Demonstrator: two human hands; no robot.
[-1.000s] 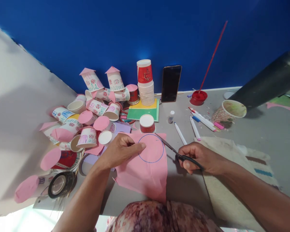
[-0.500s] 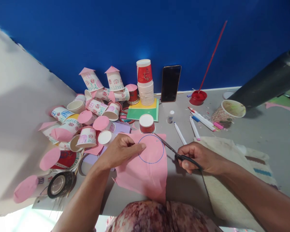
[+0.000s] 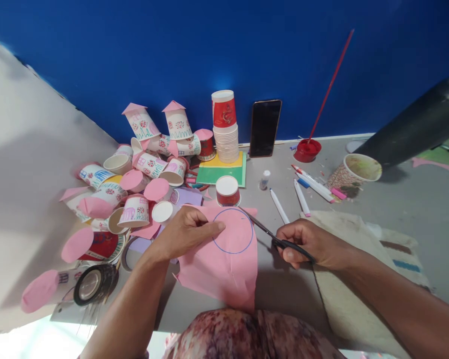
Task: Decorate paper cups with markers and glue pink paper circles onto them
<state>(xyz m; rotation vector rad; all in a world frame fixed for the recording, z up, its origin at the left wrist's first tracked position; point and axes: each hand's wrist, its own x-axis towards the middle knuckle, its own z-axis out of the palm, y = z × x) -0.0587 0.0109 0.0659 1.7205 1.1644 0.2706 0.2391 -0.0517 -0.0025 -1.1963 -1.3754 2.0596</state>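
A sheet of pink paper [image 3: 224,274] with a blue circle drawn on it is pinched along its left side by my left hand [image 3: 190,229], thumb on top near the circle's left edge. My right hand [image 3: 295,242] grips black-handled scissors [image 3: 265,229]. Their blades reach the paper's upper right edge, close beside the drawn circle; whether they are parted there is hard to tell. An upturned red-and-white paper cup [image 3: 228,191] stands just beyond the top of the sheet.
Several decorated paper cups [image 3: 133,212] with pink tops crowd the left side. Behind stand a cup stack [image 3: 225,142] and a phone [image 3: 265,128]. Markers [image 3: 280,207], a red paint cup [image 3: 307,150], a stained cup [image 3: 353,174] and a cloth [image 3: 344,289] lie right. Tape [image 3: 92,284] sits lower left.
The pink paper has shifted very slightly left under my left hand, with the scissors still at its upper right edge. Everything else looks the same.
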